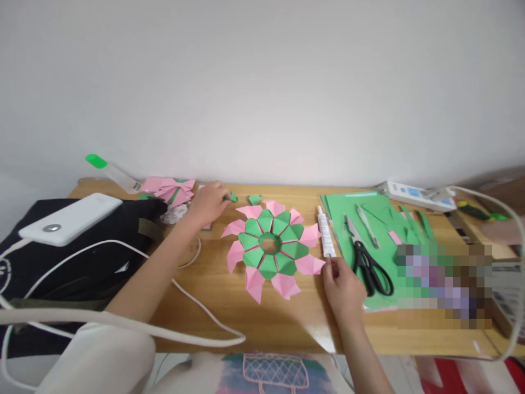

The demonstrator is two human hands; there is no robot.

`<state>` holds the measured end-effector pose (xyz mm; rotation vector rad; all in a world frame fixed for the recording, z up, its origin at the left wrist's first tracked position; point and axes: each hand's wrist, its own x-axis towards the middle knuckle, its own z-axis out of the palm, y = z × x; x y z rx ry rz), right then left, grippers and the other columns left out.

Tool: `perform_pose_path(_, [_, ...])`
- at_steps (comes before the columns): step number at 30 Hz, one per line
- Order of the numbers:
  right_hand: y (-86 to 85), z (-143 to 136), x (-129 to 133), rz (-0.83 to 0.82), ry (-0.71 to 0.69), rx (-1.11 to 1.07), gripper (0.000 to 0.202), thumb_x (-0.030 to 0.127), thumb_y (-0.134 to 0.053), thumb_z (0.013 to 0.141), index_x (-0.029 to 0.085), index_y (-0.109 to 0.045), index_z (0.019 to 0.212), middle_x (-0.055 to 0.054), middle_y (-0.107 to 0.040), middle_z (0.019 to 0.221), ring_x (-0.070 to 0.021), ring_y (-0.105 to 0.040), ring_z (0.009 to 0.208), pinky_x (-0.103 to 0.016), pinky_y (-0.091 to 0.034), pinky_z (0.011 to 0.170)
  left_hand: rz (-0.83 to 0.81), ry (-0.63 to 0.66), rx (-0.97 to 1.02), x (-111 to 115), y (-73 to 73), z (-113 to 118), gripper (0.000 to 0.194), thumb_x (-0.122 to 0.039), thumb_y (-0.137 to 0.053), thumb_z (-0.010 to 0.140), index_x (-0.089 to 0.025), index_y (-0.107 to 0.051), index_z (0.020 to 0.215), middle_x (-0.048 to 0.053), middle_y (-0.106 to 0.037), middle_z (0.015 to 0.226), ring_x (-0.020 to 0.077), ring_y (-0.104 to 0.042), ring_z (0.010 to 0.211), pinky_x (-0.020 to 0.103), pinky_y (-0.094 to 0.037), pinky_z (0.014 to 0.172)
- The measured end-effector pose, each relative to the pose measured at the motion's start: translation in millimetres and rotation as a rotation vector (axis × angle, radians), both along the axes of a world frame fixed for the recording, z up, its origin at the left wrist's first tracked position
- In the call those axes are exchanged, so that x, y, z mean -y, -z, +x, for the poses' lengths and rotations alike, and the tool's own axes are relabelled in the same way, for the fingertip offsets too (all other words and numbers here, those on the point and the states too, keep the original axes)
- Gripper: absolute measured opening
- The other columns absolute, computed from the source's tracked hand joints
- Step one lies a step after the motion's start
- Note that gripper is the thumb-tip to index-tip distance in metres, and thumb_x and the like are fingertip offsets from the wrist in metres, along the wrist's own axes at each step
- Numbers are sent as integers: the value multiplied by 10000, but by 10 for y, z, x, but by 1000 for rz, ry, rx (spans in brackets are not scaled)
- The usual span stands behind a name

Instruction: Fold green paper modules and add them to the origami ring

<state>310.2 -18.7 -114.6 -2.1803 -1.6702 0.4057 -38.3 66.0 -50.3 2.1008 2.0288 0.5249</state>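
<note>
A ring of folded paper (268, 272), green inside with pink points outside, lies at the middle of the wooden table. At the table's back, my left hand (211, 203) pinches a small green folded piece (232, 197). Another green piece (255, 200) lies just to its right, behind the ring. My right hand (343, 284) is beside the ring's right edge, its fingers closed at the tip of a pink point (310, 265). A white glue tube (326, 235) lies just beyond that hand.
Black-handled scissors (369, 268) and a cutter (367, 225) rest on green sheets (340, 210) at right, near a power strip (418, 196). At left are a power bank (69, 219) on black cloth, a white cable (205, 312), pink folded papers (174, 189) and a green-capped bottle (118, 175).
</note>
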Motion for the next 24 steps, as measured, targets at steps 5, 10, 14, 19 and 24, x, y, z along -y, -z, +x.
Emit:
perform_pose_path(5, [-2,-10,1,38,1,-56,242,344,-528,861,161,-686,854,-43,-639,685,-108,-377,523,-234,-190,538,192,-129,159,449,-320,83,187,-335,-537,853,-194,-636,925,70,-685,1007,232,-633,962,372,-511,875])
perform_pose_path(10, [28,35,-4,119,-3,-170,342,437,-492,870,153,-677,831,-37,-623,651,-128,-447,548,-244,-248,528,269,-77,617,1067,-574,286,126,-369,-662,784,-261,-718,815,7,-722,888,212,-677,831,328,-561,773])
perform_pose_path(14, [-121,112,207,227,-27,-295,515,551,-334,930,149,-651,871,-46,-627,678,-155,-530,606,-267,-406,597,46,157,572,1470,-596,409,129,-375,-665,808,-295,-746,747,19,-737,856,212,-691,775,311,-567,729])
perform_pose_path(19, [-654,-3,604,-16,-598,-708,365,501,-473,917,193,-659,977,-50,-687,823,-166,-626,691,-265,-488,616,-123,406,553,1745,-458,842,183,-308,-555,918,-251,-714,848,35,-722,909,174,-676,822,275,-538,751])
perform_pose_path(24, [-877,-262,765,-269,-839,-817,401,402,-646,853,238,-579,1213,-39,-691,1077,-169,-648,932,-277,-511,824,-127,568,437,1785,-368,1295,183,-256,-547,932,-200,-674,812,27,-675,884,157,-621,854,281,-494,765])
